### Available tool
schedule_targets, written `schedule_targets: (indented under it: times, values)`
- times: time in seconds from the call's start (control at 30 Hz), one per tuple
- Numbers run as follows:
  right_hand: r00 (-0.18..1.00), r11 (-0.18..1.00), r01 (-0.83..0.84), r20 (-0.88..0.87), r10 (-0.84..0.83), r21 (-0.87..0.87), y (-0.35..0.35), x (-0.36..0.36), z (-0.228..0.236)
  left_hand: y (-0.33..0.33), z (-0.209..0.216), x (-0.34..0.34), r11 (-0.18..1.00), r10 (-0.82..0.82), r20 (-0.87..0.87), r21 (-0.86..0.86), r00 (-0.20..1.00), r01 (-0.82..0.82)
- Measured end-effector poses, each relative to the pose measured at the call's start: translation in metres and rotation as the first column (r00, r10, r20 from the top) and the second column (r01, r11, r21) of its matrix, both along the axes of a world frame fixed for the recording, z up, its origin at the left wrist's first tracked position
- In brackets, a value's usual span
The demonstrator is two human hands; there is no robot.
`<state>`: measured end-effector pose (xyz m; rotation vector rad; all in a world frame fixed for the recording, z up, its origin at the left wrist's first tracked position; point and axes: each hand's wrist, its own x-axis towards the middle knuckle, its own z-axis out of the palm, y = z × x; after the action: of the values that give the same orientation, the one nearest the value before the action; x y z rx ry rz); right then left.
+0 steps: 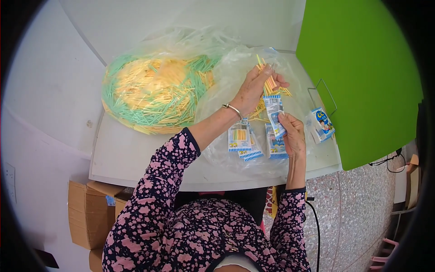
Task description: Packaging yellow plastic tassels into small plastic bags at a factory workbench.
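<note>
My left hand (254, 87) is closed around a small bunch of thin yellow and pink sticks (270, 84), their tips poking out past the fingers. Just below it, my right hand (293, 131) pinches a small blue-and-white packet (274, 113) by its side. The packet's upper end lies right by the lower ends of the sticks; whether they go inside, I cannot tell. Loose yellow sticks (258, 111) lie under my left hand on a clear plastic sheet or bag (217, 102). More packets (240, 138) lie below, some showing sticks inside; another packet (276, 147) is partly under my right hand.
At the left stands a big clear bag (156, 90) full of yellow and green sticks. A blue-and-white pack (322, 124) lies at the table's right, beside a wire stand (324, 95) and a green panel (362, 77). Cardboard boxes (88, 213) sit below the white table (122, 163).
</note>
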<state>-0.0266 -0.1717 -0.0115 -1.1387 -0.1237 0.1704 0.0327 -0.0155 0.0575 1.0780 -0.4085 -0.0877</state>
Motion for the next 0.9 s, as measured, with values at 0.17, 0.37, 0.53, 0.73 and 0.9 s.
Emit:
schedule_targets:
  times: [0.17, 0.37, 0.53, 0.73, 0.9]
  values:
    - [0.999, 0.999, -0.021, 0.041, 0.023, -0.049, -0.003, 0.0, -0.006, -0.004, -0.006, -0.006, 0.999, -0.039, -0.001, 0.023, 0.999, 0.039]
    - [1.0, 1.0, -0.007, 0.017, 0.007, -0.029, 0.0, -0.004, -0.003, -0.005, -0.004, -0.006, 0.999, -0.02, 0.022, 0.033, 1.0, 0.02]
    - [1.0, 1.0, 0.009, 0.015, -0.009, 0.006, -0.001, -0.005, -0.004, -0.006, -0.018, -0.018, 0.996, -0.053, 0.0, 0.069, 0.999, 0.053]
    - [0.998, 0.998, 0.044, 0.042, -0.042, -0.035, -0.003, -0.003, -0.014, 0.003, -0.027, -0.021, 0.949, -0.129, -0.072, 0.282, 0.989, 0.144]
    - [0.997, 0.997, 0.065, 0.052, -0.062, -0.051, -0.005, -0.004, -0.016, 0.016, -0.019, -0.022, 0.855, -0.178, 0.066, 0.505, 0.982, 0.121]
